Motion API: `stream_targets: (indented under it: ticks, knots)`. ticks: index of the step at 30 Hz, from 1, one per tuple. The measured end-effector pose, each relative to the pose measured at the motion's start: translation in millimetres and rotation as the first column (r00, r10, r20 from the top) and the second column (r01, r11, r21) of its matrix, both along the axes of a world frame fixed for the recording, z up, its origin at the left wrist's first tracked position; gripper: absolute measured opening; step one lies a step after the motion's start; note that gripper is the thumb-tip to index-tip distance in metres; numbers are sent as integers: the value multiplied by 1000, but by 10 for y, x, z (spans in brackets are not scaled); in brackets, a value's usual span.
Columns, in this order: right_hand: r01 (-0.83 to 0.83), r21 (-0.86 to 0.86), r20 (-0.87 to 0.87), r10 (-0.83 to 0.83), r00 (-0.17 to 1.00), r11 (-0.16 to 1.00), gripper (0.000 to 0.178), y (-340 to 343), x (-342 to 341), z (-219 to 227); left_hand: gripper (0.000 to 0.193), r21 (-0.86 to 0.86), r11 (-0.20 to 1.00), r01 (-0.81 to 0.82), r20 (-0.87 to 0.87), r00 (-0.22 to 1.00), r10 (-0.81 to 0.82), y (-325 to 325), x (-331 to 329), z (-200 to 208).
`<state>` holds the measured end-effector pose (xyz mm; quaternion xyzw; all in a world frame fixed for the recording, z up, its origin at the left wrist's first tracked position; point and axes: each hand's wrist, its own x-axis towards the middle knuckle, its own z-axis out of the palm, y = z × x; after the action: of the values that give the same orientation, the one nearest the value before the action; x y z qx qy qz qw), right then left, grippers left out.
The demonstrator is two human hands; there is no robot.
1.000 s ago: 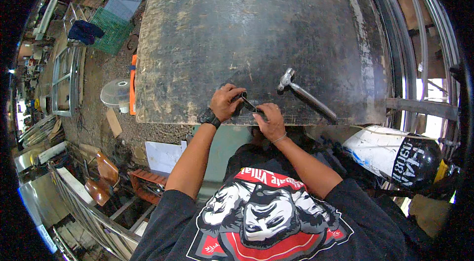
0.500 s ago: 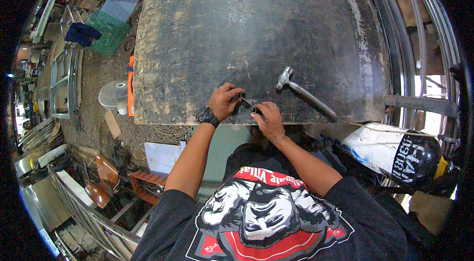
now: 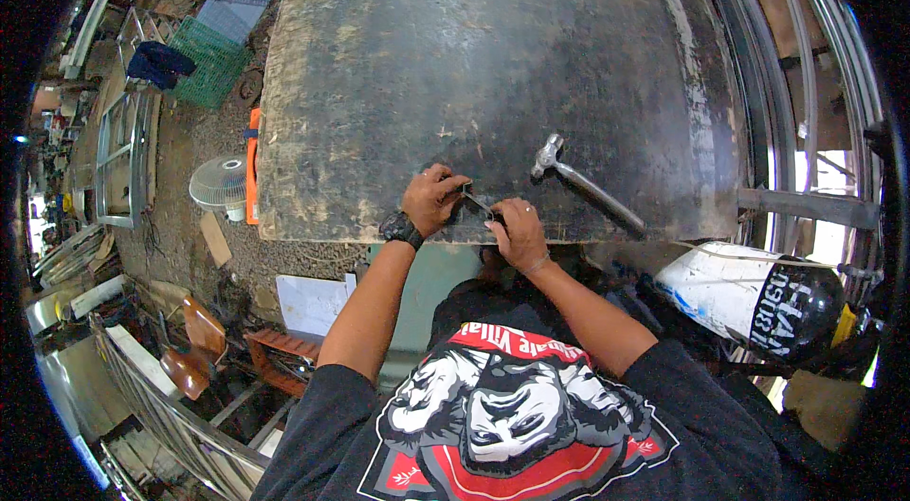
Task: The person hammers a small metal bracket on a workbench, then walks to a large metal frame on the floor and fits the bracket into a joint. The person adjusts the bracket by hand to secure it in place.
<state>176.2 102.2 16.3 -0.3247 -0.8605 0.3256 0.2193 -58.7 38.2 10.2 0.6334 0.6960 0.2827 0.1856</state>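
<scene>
Between my hands is a small, thin metal piece [image 3: 479,201] with dark ends, held just over the near edge of the worn dark tabletop [image 3: 455,55]. My left hand [image 3: 434,199], with a black watch [image 3: 401,230] on the wrist, pinches its left end. At its right end the fingers of my right hand [image 3: 518,232] are closed on it. The fingers hide part of the piece, so its exact kind cannot be made out. To the right of my hands, a ball-peen hammer [image 3: 588,186] lies on the tabletop, its head away from me and its handle slanting toward the near right.
A white and black gas cylinder [image 3: 749,297] lies by the table's near right corner. Long metal profiles [image 3: 758,55] run along the right side. Left of the table are a fan [image 3: 218,184], an orange object [image 3: 252,164] and green mesh crates [image 3: 207,65].
Both hands keep their hold on the small metal piece. It has tilted slightly, so more of its shiny length shows. The hammer lies where it was; the view has shifted a little.
</scene>
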Motion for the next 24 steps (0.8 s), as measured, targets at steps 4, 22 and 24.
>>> stream_targets:
  ticks: [4,22,24]
  knots:
    - [-38,37,-28,39,999,999,26,27,18,7,35,2,1000,-8,1,1000,8,-9,20,51]
    - [-57,23,-20,57,998,998,35,26,34,34,56,-51,998,27,113,993,-21,18,-29,138]
    - [-31,-28,-38,30,999,999,41,29,67,43,63,-125,992,29,131,991,-12,29,-34,186]
